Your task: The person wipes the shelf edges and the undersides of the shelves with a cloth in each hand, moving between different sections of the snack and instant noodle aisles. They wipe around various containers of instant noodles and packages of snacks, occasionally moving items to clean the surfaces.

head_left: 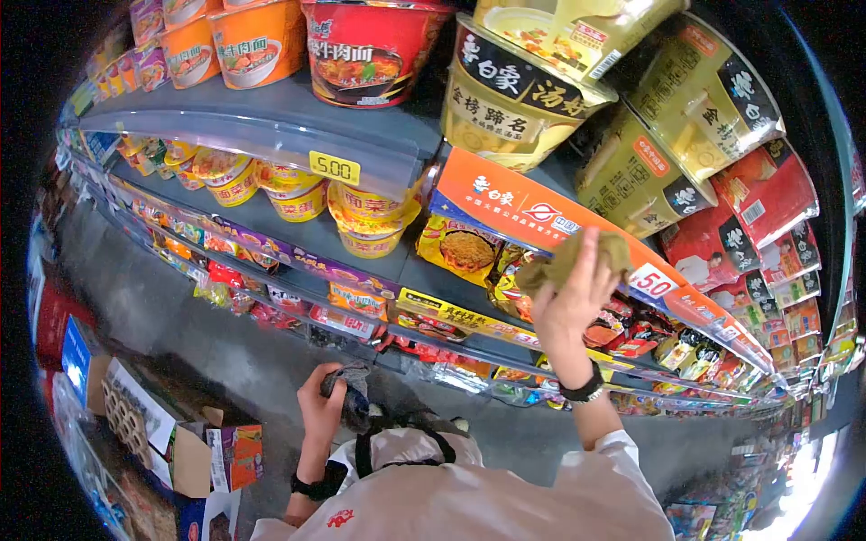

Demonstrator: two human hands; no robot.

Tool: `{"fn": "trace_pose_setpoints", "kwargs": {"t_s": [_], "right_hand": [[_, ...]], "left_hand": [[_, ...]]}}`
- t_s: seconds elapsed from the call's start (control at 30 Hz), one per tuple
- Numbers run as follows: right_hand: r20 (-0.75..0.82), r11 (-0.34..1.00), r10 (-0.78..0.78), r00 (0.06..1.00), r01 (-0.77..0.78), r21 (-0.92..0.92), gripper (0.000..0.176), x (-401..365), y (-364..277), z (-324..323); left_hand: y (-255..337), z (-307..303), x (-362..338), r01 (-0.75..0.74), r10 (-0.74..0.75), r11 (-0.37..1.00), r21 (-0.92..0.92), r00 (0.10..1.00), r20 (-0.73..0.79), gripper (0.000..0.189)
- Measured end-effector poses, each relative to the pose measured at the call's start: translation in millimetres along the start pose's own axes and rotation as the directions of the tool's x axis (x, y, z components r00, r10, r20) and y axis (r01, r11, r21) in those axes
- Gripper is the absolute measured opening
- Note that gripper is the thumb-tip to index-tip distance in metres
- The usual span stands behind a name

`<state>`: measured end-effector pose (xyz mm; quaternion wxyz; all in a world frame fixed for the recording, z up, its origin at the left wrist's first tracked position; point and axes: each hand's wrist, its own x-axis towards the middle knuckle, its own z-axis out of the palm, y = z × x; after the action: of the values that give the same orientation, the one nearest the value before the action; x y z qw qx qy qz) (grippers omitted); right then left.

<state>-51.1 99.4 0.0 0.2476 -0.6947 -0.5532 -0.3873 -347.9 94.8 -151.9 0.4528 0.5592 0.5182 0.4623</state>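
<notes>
An olive-brown cloth [609, 255] is in my right hand [570, 307], at the orange shelf-edge strip [505, 200] beside the price tag [651, 281]. The fingers lie over the cloth and press it towards the strip; whether it touches cannot be told. Lower down, near my body, my left hand [317, 410] is closed around a crumpled dark grey cloth [354, 383]. Above the strip stand gold noodle tubs [519, 99], some lying tilted at the right. Under it, noodle packets [458, 251] fill the lower shelf.
Red [372, 54] and orange noodle tubs [257, 45] line the upper shelf at the left, above a yellow price tag [335, 168]. Yellow cups [372, 221] stand one level down. Opened cardboard boxes [144, 415] sit on the floor at the lower left.
</notes>
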Motion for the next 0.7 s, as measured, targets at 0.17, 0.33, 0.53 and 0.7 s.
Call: {"fn": "trace_pose_setpoints", "kwargs": {"t_s": [0.17,0.33,0.53,0.7], "right_hand": [[-0.171,0.972,-0.225,0.959,0.233,0.024,0.051,30.3,-72.0,26.3],[-0.194,0.945,-0.317,0.929,0.327,0.024,0.045,49.0,-106.0,26.7],[-0.152,0.955,-0.29,0.945,0.297,0.025,0.049,27.7,-54.0,19.2],[-0.121,0.993,-0.088,0.989,0.078,-0.083,0.062,-1.0,21.1,-9.6]], "left_hand": [[1.2,-10.5,0.7,0.017,-0.014,0.998,0.057,0.998,-0.055,0.014],[-14.1,-7.3,1.6,-0.047,0.054,0.997,0.056,0.989,-0.135,0.013],[-2.8,1.1,7.5,-0.005,0.011,0.995,0.097,0.998,-0.066,0.014],[-5.2,13.8,8.5,-0.072,0.073,0.995,0.062,0.997,-0.023,0.015]]}}
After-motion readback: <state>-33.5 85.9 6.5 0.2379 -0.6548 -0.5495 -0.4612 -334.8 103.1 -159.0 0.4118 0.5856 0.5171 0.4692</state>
